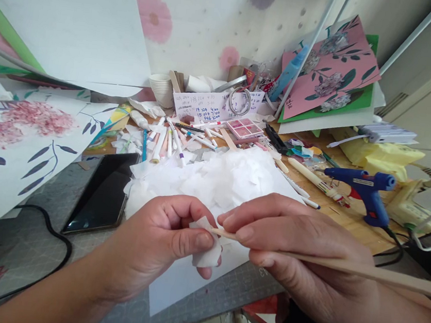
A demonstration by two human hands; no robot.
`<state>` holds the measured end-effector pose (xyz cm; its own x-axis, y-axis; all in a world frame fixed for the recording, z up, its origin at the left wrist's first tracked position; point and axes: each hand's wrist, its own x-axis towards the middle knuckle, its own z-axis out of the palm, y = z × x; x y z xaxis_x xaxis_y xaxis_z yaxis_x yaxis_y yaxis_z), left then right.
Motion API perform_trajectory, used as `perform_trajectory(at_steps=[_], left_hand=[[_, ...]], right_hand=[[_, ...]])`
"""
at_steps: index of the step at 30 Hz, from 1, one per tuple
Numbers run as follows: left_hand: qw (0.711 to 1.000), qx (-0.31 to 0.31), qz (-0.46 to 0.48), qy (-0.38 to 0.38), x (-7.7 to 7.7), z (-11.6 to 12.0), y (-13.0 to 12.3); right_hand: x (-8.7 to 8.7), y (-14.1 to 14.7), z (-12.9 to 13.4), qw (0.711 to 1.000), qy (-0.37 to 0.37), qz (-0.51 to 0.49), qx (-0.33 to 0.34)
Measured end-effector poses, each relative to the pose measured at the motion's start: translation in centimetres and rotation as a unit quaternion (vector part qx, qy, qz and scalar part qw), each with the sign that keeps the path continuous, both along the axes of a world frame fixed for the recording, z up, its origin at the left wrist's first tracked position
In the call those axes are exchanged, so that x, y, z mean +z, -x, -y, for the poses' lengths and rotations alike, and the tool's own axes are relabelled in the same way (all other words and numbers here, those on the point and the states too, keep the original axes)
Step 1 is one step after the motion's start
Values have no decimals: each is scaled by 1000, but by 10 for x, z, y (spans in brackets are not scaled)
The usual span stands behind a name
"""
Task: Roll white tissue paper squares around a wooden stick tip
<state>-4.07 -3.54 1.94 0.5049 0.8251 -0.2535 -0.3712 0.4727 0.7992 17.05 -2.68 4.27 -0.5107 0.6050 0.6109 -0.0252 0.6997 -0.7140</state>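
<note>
Between thumb and fingers, my left hand (pixel 168 234) pinches a small piece of white tissue paper (pixel 207 254). A thin wooden stick (pixel 328 263) lies in my right hand (pixel 303 244), held like a pen, its tapered tip meeting the tissue piece at my left fingers. Whether the paper is wrapped round the tip I cannot tell. Beyond both hands spreads a loose heap of white tissue pieces (pixel 213 177), resting on a white sheet (pixel 170 286) over a grey cutting mat (pixel 124 312).
A black phone (pixel 100 195) lies left of the heap, near a black cable (pixel 67 248). Several markers (pixel 171 141) and a pink palette (pixel 244 128) are behind it. At the right stands a blue glue gun (pixel 368 186). Floral artwork (pixel 34 141) covers the left side.
</note>
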Motion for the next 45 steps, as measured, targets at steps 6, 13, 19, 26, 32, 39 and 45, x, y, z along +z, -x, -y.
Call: perform_trajectory(at_steps=[6, 13, 19, 26, 32, 39, 45], left_hand=[[1000, 10, -12, -4, -2, -1, 2], [995, 5, -70, -77, -6, 0, 7], [973, 61, -158, -158, -5, -2, 7], [957, 75, -175, -218, -4, -2, 6], [937, 83, -222, -256, -2, -3, 5], [907, 84, -296, -288, 2, -2, 6], [939, 97, -234, -234, -7, -1, 9]], right_hand=[[-2, 0, -1, 1000, 6, -7, -5], [-7, 0, 0, 998, 42, -37, -10], [-9, 0, -1, 997, 68, -9, -27], [-8, 3, -1, 994, 97, 36, -38], [-7, 6, -2, 990, 133, 31, -39], [-7, 8, -2, 985, 156, 40, -64], [-8, 8, 1, 982, 179, 35, -48]])
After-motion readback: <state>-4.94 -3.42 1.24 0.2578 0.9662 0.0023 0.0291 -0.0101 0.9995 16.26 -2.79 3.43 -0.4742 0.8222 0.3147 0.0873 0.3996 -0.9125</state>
